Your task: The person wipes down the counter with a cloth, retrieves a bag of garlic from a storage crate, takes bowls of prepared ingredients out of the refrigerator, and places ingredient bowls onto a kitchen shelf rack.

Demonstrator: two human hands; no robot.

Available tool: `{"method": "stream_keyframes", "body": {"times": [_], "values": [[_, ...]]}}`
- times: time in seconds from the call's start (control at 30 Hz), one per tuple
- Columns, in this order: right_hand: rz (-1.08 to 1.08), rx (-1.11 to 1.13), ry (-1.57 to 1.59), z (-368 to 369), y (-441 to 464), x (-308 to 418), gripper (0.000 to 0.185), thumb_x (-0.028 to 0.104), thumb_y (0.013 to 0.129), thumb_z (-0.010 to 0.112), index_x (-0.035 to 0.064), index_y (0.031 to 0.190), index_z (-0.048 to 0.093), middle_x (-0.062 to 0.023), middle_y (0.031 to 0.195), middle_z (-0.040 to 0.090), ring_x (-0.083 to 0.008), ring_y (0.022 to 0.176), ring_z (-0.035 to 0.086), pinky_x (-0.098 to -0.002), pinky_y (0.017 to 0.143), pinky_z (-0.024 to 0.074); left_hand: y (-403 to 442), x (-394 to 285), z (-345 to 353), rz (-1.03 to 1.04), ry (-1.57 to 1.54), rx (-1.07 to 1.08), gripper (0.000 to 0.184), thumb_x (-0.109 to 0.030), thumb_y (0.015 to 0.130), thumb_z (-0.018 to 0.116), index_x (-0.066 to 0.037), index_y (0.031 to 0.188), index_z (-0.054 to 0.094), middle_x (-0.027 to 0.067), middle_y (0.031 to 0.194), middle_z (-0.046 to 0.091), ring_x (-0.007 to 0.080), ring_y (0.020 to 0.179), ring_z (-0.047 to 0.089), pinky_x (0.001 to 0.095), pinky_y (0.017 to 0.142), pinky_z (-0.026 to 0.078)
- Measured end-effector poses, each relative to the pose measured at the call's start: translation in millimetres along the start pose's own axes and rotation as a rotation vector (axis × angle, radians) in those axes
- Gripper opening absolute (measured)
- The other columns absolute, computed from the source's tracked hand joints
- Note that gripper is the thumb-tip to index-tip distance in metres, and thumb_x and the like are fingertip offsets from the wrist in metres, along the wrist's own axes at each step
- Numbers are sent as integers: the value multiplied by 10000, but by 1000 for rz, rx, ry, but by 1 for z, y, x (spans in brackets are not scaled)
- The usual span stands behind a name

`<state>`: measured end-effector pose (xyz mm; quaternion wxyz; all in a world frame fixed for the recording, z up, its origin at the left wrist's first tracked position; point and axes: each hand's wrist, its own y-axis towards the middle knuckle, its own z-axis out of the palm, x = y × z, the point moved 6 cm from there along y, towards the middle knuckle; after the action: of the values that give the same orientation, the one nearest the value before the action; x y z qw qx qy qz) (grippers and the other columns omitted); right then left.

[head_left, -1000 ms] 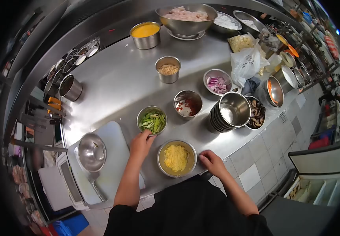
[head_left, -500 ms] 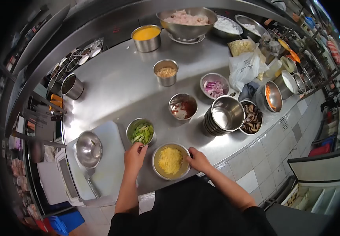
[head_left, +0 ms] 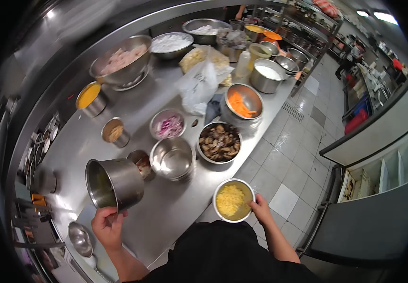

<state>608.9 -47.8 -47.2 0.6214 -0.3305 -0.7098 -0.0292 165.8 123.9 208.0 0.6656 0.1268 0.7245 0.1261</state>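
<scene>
My left hand [head_left: 108,226] grips the rim of a steel container [head_left: 124,183], raised and tilted with its mouth to the left. Something dark green shows dimly inside. In my right hand [head_left: 260,210] is a bowl [head_left: 216,211] of chopped yellow food [head_left: 230,200], held by its rim past the table's front edge. A stack of steel pots [head_left: 172,158] stands between my hands, farther back. Beside it are a bowl of dark sliced mushrooms [head_left: 219,142] and a bowl of purple onion pieces [head_left: 169,126]. The tilted container partly hides a pot with red bits [head_left: 143,166].
Shredded carrot [head_left: 240,104] fills part of a bowl at right. Behind stand a large bowl of pale raw meat [head_left: 124,62], bowls of white powder [head_left: 171,42] and a pot of yellow liquid [head_left: 89,95]. A ladle [head_left: 80,239] lies at left. A person [head_left: 353,56] is far off.
My view has swung right. My left hand has lifted and tilted the container of green pieces. The bowl of yellow food has left the table in my right hand.
</scene>
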Motion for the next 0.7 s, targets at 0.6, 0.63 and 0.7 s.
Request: {"method": "stream_keyframes", "body": {"times": [0.6,0.63,0.7], "values": [[-31,-559,166,-379,33,-26,213,185,850,659,36,791,518,0,653,490,-89,601,430,-279,538,376,-118,75,667,-386,282,1182,444,-407,915,623,33,979,638,150,793,706,200,737,701,313,686,525],[-20,-594,179,-386,33,-32,213,185,850,659,36,791,518,0,653,490,-89,601,430,-279,538,376,-127,70,691,-351,306,1253,484,-448,903,626,30,978,639,160,796,703,226,736,700,330,685,522],[-34,-649,173,-397,31,-40,228,191,844,665,34,786,510,-8,643,475,-96,596,423,-287,535,372,-139,56,729,-130,458,1358,480,-443,885,632,25,987,629,206,823,694,331,753,690,394,696,524]]}}
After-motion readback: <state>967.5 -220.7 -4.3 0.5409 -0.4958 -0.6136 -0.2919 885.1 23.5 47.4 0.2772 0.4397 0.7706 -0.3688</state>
